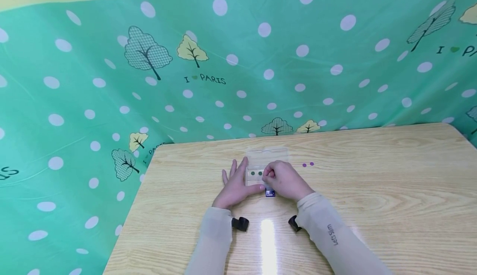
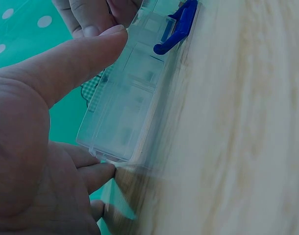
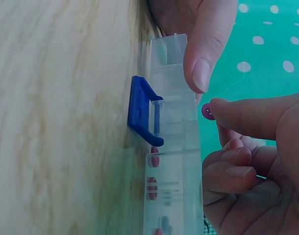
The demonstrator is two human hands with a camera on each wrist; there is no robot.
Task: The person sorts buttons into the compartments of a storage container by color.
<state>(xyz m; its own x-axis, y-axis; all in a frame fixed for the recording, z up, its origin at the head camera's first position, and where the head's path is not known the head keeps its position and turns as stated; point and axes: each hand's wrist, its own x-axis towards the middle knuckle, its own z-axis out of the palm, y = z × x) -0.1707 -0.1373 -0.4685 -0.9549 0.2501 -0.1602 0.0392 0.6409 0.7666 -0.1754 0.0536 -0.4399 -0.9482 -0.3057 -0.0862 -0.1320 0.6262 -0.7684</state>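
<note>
A clear plastic compartment box [image 1: 255, 182] with its lid [image 1: 266, 155] laid back lies on the table, a blue latch [image 3: 138, 107] at its front. My left hand [image 1: 235, 188] is spread around the box's left side, fingers fairly straight, thumb [image 2: 81, 63] against the front rim. Over the box, my right hand [image 1: 286, 179] pinches a small purple button [image 3: 206, 111] between thumb and forefinger. Green round pieces [image 1: 253, 173] sit in a back row of the box. Through its front wall, reddish round pieces [image 3: 152, 188] show in the right wrist view.
Two more purple buttons [image 1: 304, 165] lie on the wooden table [image 1: 372, 184], right of the box. A green dotted cloth [image 1: 238, 76] hangs behind the table. Black wrist-worn pieces [image 1: 241, 224] stick out beneath both wrists.
</note>
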